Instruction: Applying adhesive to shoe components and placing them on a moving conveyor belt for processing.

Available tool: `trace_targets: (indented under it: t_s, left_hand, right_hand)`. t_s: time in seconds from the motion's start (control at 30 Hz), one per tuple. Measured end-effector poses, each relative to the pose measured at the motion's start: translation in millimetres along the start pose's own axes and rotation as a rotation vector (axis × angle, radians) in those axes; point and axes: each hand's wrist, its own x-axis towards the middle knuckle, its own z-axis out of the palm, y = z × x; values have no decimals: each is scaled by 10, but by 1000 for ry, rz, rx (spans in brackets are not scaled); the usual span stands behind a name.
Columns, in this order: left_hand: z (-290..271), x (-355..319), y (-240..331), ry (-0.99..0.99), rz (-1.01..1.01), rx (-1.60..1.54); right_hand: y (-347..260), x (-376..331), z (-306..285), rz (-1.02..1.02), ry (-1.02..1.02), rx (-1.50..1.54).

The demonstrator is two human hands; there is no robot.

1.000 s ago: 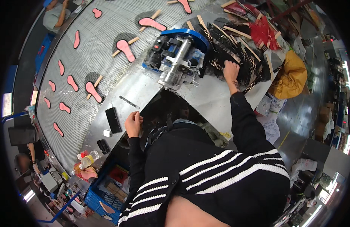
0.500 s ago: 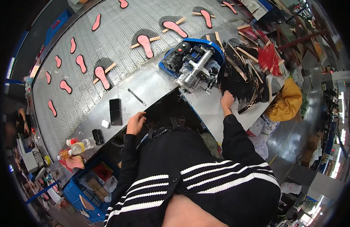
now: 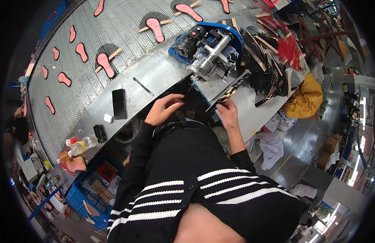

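Note:
My right hand (image 3: 228, 114) grips the near end of a black mesh piece (image 3: 232, 90) with a light, checkered strip along it. The piece is held tilted above the right-hand metal tabletop. My left hand (image 3: 163, 110) hovers by the table's front edge, fingers apart and holding nothing. Ahead of both hands stands a machine (image 3: 209, 50) with a blue housing and a silver metal head. A pile of black mesh pieces (image 3: 266, 67) with tan strips lies to its right.
Pink insoles (image 3: 105, 65) are spread over a mesh conveyor (image 3: 126, 42), some on black mesh pieces. A black phone (image 3: 119, 104), a white earbud case (image 3: 108, 118) and a bottle (image 3: 80, 146) rest at left. A blue crate (image 3: 80, 198) stands below. Yellow cloth (image 3: 307, 97) hangs at right.
My right hand has drawn back from the pile toward my body, now with a black mesh piece in it. My left hand has moved up and right, its fingers extending. The view has shifted slightly.

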Motion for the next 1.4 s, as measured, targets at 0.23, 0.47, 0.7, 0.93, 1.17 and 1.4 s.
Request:
trace_targets:
  t_s: [0.23,0.47,0.7,0.93,1.17,1.4]
  left_hand:
    - [526,413,294,-100,345,88]
    - [433,489,35,-40,328,266]
    - [499,771,-498,-206,22,-182]
    - [571,931,-555,106,-85,-239]
    - [580,913,-581,288,-160,-316]
    - [416,857,-518,568,-199,-596]
  right_hand:
    - [-166,-308,658,108,-200,-376]
    - [-442,-284,744,-775,391,-1180]
    - [-119,-19,394,-101,44,-584]
    - [-36,207,441,-161,181,-686]
    - [-27,476,464,-70,135,-581]
    - [-22,713,544,12,3,-569]
